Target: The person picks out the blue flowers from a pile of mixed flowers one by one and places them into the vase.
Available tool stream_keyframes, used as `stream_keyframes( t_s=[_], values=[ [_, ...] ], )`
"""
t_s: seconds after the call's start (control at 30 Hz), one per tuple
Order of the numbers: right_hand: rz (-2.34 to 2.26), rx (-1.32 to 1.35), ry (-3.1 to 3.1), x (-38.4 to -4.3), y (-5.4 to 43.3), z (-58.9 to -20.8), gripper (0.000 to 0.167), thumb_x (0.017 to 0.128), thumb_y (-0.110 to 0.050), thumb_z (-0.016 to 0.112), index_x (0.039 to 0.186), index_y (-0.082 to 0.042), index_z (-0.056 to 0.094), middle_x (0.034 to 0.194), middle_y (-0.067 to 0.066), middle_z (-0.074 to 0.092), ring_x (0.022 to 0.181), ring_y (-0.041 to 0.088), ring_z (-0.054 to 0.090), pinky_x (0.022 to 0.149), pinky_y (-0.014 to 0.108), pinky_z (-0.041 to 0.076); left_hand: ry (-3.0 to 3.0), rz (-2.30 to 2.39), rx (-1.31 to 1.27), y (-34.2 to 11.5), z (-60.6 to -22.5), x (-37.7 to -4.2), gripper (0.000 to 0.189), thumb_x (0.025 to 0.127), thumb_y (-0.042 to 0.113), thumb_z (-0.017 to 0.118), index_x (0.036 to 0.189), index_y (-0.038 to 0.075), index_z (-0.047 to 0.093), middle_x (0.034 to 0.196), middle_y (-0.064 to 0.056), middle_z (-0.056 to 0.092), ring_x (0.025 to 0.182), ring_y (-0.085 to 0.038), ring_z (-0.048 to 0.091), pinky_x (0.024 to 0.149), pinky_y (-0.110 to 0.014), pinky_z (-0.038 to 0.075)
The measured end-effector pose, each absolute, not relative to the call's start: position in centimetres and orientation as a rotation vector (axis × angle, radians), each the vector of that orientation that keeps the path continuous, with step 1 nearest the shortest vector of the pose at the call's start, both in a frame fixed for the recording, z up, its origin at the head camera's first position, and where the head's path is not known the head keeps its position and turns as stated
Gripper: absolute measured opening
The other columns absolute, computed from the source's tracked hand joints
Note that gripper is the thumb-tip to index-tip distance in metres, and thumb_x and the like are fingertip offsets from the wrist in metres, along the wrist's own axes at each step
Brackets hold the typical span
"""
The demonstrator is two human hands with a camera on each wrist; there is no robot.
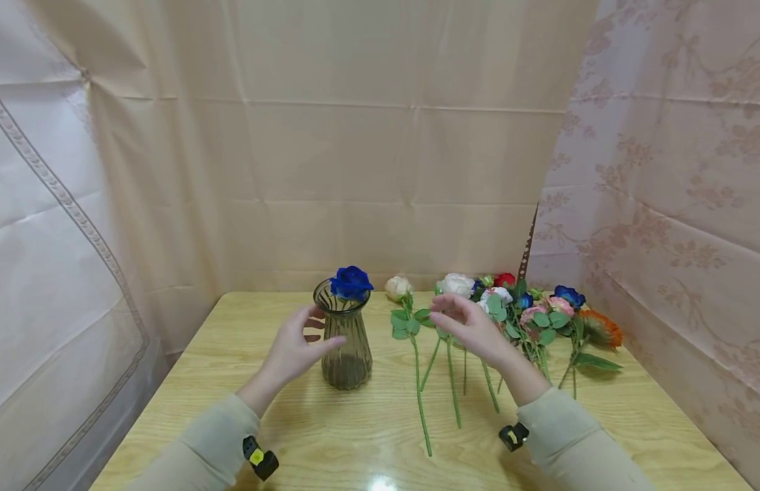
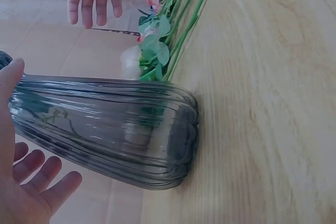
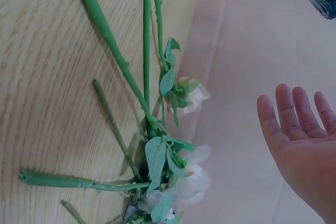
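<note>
A ribbed, smoky glass vase (image 1: 346,351) stands upright on the table, with a blue rose (image 1: 351,283) resting at its mouth. My left hand (image 1: 299,346) is beside the vase's left side, fingers spread and thumb reaching across its front; the left wrist view shows that hand (image 2: 31,182) next to the glass. Over the flowers to the right hovers my right hand (image 1: 472,329), holding nothing, its fingers loosely bent. Below it lie a white rose (image 1: 456,285) and a cream rose (image 1: 398,288), their green stems pointing toward me.
Several more artificial flowers lie piled at the right, among them a red rose (image 1: 505,279), a blue rose (image 1: 569,296) and an orange flower (image 1: 603,329). The wooden table (image 1: 282,436) meets a beige curtain (image 1: 331,170) at its back edge.
</note>
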State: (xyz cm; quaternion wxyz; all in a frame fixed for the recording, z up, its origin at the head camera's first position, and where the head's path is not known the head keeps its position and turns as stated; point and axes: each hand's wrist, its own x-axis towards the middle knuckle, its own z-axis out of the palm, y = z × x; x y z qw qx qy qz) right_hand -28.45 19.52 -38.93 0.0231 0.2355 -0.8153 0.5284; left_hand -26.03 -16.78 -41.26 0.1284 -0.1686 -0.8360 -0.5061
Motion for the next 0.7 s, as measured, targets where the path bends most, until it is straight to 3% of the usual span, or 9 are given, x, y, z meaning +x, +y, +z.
stream_keyframes(
  t_s=[0.37,0.7],
  values=[
    [1.629,0.687,-2.527,-28.5,20.9,-38.9,0.043,0.103,-0.033,0.063,0.138,-0.01,0.055,0.13,0.014,0.06,0.11,0.027,0.061,0.09,0.044,0.055,-2.419,-1.479,-0.481,-16.3,-41.8,-26.0,0.065,0.08,0.047,0.087,0.131,0.019,0.06,0.122,-0.001,0.061,0.108,-0.023,0.06,0.088,-0.047,0.058],
    [1.6,0.665,-2.5,-28.6,22.5,-38.1,0.041,0.104,-0.029,0.063,0.137,-0.006,0.055,0.129,0.014,0.06,0.11,0.029,0.061,0.091,0.049,0.056,-2.393,-1.437,-0.473,-16.0,-42.1,-26.0,0.065,0.079,0.042,0.089,0.131,0.015,0.06,0.12,-0.003,0.062,0.108,-0.025,0.059,0.09,-0.054,0.056]
  ],
)
